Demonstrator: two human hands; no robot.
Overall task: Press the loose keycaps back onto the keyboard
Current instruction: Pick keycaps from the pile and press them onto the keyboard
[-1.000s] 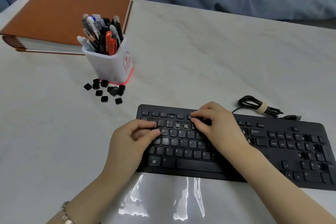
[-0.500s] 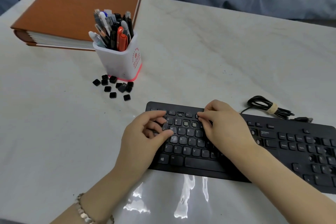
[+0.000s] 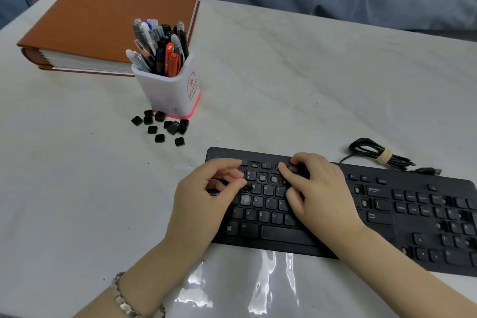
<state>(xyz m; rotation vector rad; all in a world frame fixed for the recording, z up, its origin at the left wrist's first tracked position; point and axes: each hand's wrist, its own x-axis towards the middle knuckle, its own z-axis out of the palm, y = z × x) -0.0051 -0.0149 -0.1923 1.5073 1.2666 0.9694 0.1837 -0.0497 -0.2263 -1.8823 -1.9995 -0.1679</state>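
**A:** How many things are on the table [image 3: 309, 85]?

**B:** One keyboard [image 3: 382, 199], at the lower right. One cup [image 3: 167, 93], left of the middle. It is stuffed with pens [image 3: 171, 62], packed too tight to count. One brown book [image 3: 103, 15] is at the upper left. One tied-up cable [image 3: 374, 153] lies just past the keyboard's far edge, on the right.

**A:** And the caps?

**B:** I count about eleven little black caps [image 3: 152, 129]. They sit in a loose pile on the table, right in front of the cup and well apart from the keyboard. Two bare spots [image 3: 262, 177] show side by side in the number row, between the two hands. There are more gaps at the far right of the keyboard, but they are too blurry to count.

**A:** What has changed?

**B:** A second ago everything sat a bit more to the left of the picture. Since half a second ago almost nothing has moved. The pile looks the same. Both hands are on the same part of the keyboard, and the left fingers have crept a tiny bit to the right.

**A:** What are the hands doing?

**B:** There are two. The left hand [image 3: 204, 201] has one bracelet [image 3: 124, 299] on its wrist. Its fingers are curled over the keys at the keyboard's upper left, and the thumb tip nearly meets the fingertips. I cannot tell if a cap is pinched there. The right hand [image 3: 322, 193] lies over the middle keys. Its fingers bend a little and the tips press on the top rows.
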